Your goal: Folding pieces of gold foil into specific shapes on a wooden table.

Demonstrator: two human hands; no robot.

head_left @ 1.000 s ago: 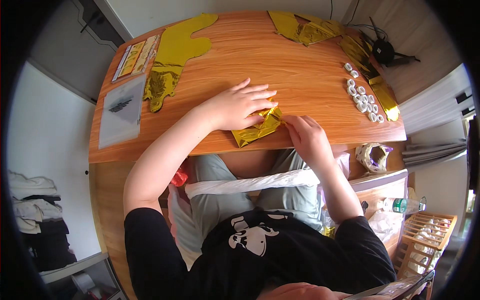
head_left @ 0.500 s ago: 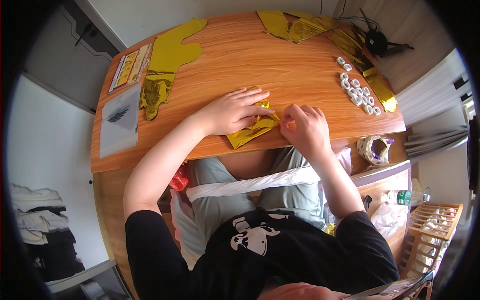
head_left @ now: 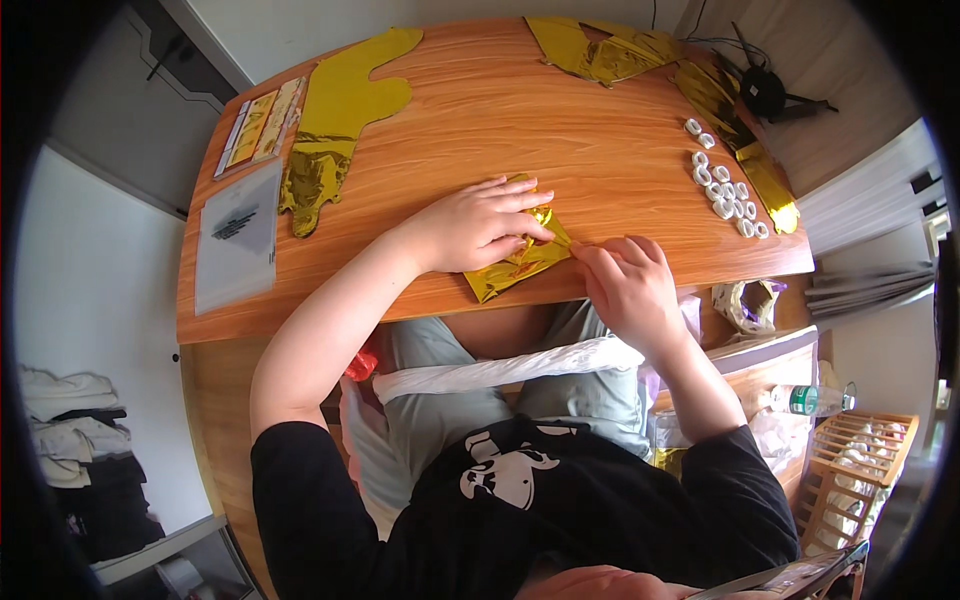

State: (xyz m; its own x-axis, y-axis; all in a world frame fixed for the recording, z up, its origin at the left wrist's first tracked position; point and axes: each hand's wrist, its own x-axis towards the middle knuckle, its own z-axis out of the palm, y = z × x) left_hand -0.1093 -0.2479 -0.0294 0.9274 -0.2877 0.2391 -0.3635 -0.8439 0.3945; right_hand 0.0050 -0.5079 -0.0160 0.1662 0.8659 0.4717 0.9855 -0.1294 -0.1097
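Note:
A folded piece of shiny gold foil, like a flat foil balloon point(head_left: 500, 281), lies near the table's front edge. My left hand point(head_left: 470, 228) rests flat on it, fingers stretched out and pressing it down; part of the foil is hidden beneath. At the foil's right corner, my right hand point(head_left: 630, 285) pinches its edge between thumb and forefinger, drawing it to a narrow point. Another gold foil balloon point(head_left: 352, 100), unfolded with a curved outline, is spread at the left of the table.
More gold foil point(head_left: 610, 60) lies along the table's back and right side. Several small white rings point(head_left: 722, 190) sit at the right. A clear plastic sleeve point(head_left: 235, 240) and a flat pack point(head_left: 262, 125) lie at the left. A black device with antennas point(head_left: 763, 92) stands beyond the right corner.
My right hand has moved slightly right and nearer, pulling the foil's corner out to a point. My left hand has stayed on the foil. The view has shifted a little.

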